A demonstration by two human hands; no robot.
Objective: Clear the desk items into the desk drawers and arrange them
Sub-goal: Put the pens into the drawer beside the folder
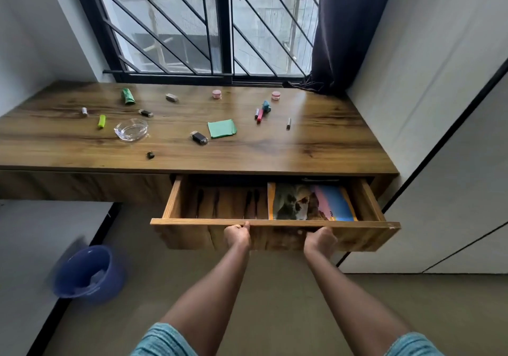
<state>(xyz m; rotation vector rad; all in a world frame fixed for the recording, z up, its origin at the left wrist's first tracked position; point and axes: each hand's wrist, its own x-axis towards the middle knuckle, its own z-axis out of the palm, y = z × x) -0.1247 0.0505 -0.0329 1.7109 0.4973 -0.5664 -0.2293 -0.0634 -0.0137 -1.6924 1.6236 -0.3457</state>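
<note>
Both arms reach forward; the left hand (238,235) and right hand (320,238) grip the front panel of the open wooden drawer (275,222), fingers seemingly curled over its top edge. A colourful booklet (310,203) lies at its right, under the desk (316,146).

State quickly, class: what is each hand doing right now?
Left hand: closed on the front panel of the open drawer.
Right hand: closed on the same front panel, further right.
</note>
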